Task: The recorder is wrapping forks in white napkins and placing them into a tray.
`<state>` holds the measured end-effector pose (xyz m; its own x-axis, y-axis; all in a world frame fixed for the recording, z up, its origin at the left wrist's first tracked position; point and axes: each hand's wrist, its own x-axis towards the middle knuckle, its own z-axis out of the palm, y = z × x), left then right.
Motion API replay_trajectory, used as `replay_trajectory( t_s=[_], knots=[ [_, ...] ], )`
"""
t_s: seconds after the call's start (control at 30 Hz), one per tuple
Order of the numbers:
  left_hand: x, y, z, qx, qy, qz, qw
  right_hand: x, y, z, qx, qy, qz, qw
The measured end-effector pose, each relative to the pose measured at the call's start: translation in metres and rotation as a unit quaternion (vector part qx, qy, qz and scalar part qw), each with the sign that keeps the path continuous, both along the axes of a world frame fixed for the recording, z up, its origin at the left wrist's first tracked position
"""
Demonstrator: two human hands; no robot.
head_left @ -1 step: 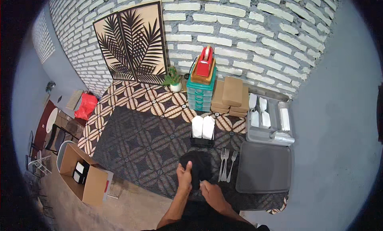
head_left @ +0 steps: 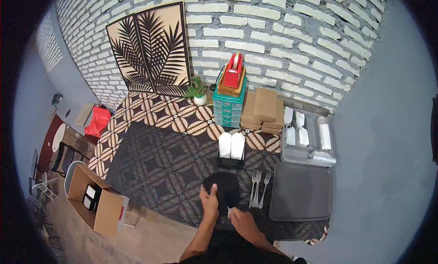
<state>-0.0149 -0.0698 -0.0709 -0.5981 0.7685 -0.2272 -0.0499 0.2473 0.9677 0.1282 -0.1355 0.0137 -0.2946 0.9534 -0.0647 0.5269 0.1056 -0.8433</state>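
Observation:
My left hand (head_left: pixel 210 204) is closed on a piece of black cloth (head_left: pixel 224 185), its thumb pressed on top. Close by, my right hand (head_left: pixel 244 224) pinches a slim, shiny piece (head_left: pixel 229 211) at the cloth's lower edge. Most of that piece is hidden, so its kind does not show. Several metal forks (head_left: pixel 256 186) lie side by side on the dark mat to the right of the cloth. Just beyond it stands a black holder (head_left: pixel 231 163) with two white paper packets (head_left: pixel 232 145) in it.
A grey tray (head_left: pixel 301 191) lies at the right, below a grey compartment tray (head_left: pixel 299 158) with white and silver packets. Brown boxes (head_left: pixel 265 105), a teal drawer unit (head_left: pixel 228 110) and a potted plant (head_left: pixel 200 99) line the back. An open carton (head_left: pixel 108 214) stands at the left.
The black cloth and my left hand have shifted slightly left. A little more of the shiny piece shows at my right fingertips.

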Motion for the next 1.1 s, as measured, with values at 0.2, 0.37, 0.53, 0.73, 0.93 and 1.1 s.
replay_trajectory(
  t_s=[0.2,0.37,0.53,0.73,0.93,1.1],
  knots=[
    [-0.044,0.015,0.078,0.082,-0.307,-0.043,0.947,0.019,-0.017,0.033,-0.103,0.104,-0.118,0.982],
    [0.017,-0.016,0.093,0.016,-0.260,-0.189,0.947,-0.003,0.004,0.004,0.043,0.017,-0.085,0.995],
    [0.010,-0.004,0.105,0.052,-0.294,-0.153,0.942,-0.002,0.005,0.016,-0.011,0.064,-0.056,0.996],
    [0.032,-0.019,0.100,0.005,-0.239,-0.139,0.961,0.002,0.014,0.001,0.075,-0.011,-0.101,0.992],
    [0.021,-0.010,0.099,0.015,-0.319,-0.103,0.942,-0.002,0.011,0.030,-0.105,0.113,-0.073,0.985],
    [0.041,-0.020,0.118,-0.023,-0.231,-0.085,0.969,0.002,0.017,-0.003,0.033,0.008,-0.116,0.993]
  ],
)
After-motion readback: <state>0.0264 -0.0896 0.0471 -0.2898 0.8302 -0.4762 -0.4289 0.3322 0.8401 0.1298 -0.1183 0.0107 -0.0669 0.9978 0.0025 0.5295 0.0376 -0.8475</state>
